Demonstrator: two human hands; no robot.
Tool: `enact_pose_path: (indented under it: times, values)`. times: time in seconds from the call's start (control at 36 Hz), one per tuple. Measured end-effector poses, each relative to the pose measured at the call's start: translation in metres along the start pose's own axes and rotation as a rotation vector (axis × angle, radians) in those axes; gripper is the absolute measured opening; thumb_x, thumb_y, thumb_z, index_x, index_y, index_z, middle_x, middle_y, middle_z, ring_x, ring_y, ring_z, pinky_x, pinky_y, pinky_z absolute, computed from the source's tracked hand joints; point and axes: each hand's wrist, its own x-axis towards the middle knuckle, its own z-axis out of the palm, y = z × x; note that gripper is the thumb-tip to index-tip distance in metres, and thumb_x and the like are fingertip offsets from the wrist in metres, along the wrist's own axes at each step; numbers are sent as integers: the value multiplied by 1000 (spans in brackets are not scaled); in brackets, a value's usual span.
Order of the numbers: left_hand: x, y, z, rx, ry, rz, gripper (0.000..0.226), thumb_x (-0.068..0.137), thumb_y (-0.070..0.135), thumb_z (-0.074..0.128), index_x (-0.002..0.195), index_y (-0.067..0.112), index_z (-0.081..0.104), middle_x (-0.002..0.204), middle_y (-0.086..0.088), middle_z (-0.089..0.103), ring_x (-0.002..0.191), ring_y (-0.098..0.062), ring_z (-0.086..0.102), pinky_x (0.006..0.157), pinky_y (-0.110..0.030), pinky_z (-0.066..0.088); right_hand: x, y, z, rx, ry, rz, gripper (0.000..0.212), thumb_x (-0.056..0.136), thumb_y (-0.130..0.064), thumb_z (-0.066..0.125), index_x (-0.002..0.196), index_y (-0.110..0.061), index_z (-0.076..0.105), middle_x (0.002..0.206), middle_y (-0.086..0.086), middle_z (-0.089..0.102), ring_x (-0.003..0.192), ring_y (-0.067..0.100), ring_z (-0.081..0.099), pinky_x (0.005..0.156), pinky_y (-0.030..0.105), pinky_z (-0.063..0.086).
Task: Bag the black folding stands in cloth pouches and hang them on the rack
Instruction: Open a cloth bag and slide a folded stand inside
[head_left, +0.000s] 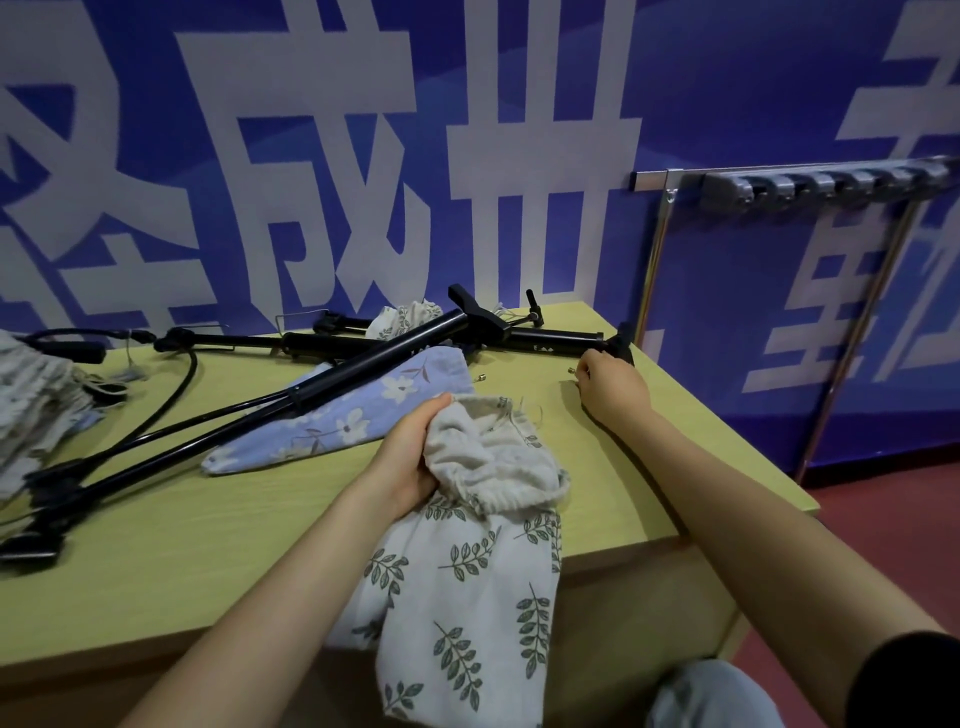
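leaf pouch (467, 582) gripped in left hand (410, 457) fingers

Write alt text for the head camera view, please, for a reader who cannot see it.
A person's left hand grips the bunched mouth of a white leaf-print cloth pouch at the edge of a yellow-green table, while the right hand reaches a black folding stand. A grey hook rack hangs on the blue wall.

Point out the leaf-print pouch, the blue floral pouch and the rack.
leaf-print pouch (467, 587), head view, on its hanging body.
blue floral pouch (358, 410), head view, on its middle.
rack (826, 182), head view, on its hook rail.
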Motion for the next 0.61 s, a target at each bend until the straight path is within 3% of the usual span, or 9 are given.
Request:
enact_pose_path:
  times: [0.08, 0.17, 0.25, 0.39, 0.5, 0.61]
  values:
    - [2, 0, -2, -14, 6, -8, 35, 94, 36, 53, 105, 5, 63, 88, -16, 66, 81, -30, 65, 90, -44, 49, -10, -5, -4, 43, 9, -30, 17, 102, -25, 43, 105, -12, 53, 91, 8, 63, 78, 24, 56, 67, 36, 49]
    - [3, 1, -3, -17, 10, -17, 45, 93, 38, 54, 122, 3, 59, 106, -20, 60, 101, -33, 59, 107, -50, 38, -24, -12, -9, 101, 9, -59, 20, 101, -30, 46, 105, -12, 54, 87, 3, 57, 77, 21, 55, 70, 36, 50]
    - [2, 2, -3, -27, 14, -21, 50, 93, 38, 54, 128, 3, 55, 110, -21, 58, 105, -34, 57, 105, -49, 40, -43, -17, -12, 278, 47, -85, 22, 99, -32, 51, 97, -11, 58, 78, 1, 58, 71, 19, 55, 66, 35, 47]
    - [0, 3, 0, -23, 14, -22, 35, 95, 36, 52, 110, 5, 61, 90, -15, 64, 81, -28, 65, 85, -40, 50, -79, -33, -19, 722, 63, -114, 15, 97, -23, 57, 87, -12, 61, 66, -7, 54, 56, -2, 47, 55, 14, 36]
    - [-2, 3, 2, 1, 27, -19, 46, 94, 36, 53, 123, 1, 59, 113, -23, 62, 106, -35, 62, 108, -49, 40, -96, -41, -20, 838, -57, -211, 9, 96, -14, 56, 89, -17, 61, 70, -6, 59, 59, -1, 51, 59, 15, 43]
    - [-9, 6, 5, 12, 29, -17, 53, 94, 36, 52, 130, -2, 55, 129, -26, 57, 121, -40, 56, 110, -52, 37, -102, -45, -22, 905, -159, -280, 9, 96, -12, 57, 90, -15, 63, 84, -3, 64, 75, 6, 57, 69, 19, 49]
